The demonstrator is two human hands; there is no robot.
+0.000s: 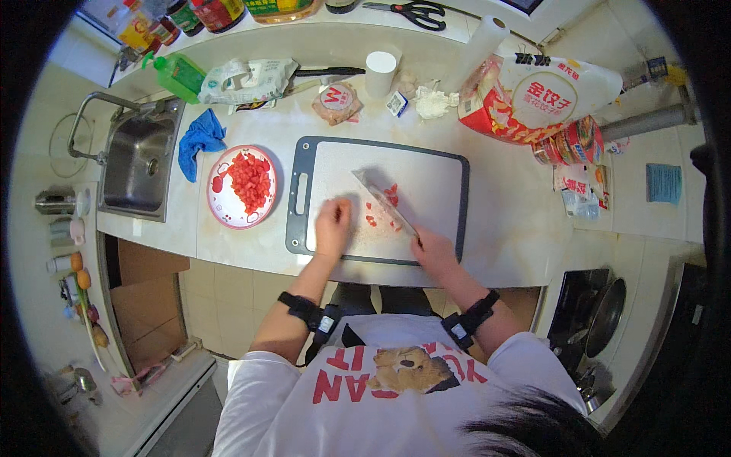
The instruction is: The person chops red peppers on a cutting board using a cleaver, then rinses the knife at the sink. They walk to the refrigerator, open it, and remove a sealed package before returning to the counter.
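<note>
A white cutting board with a dark rim (434,171) lies on the counter before me. My right hand (435,249) grips the handle of a kitchen knife (384,200), whose blade slants up and left across the board. Small red diced pieces (371,220) lie by the blade, which partly hides some of them. Over the left part of the board is my left hand (333,224), blurred, its fingers curled; whether anything is inside cannot be made out. To the left, a pink-rimmed plate (221,214) holds a heap of red diced pieces (250,181).
A blue cloth (200,143) lies between the plate and a steel sink (143,160). Behind the board stand a white cylindrical container (381,74) and a round wrapped package (337,104). A large flour bag (537,100) is at back right, near scissors (420,12) on the ledge.
</note>
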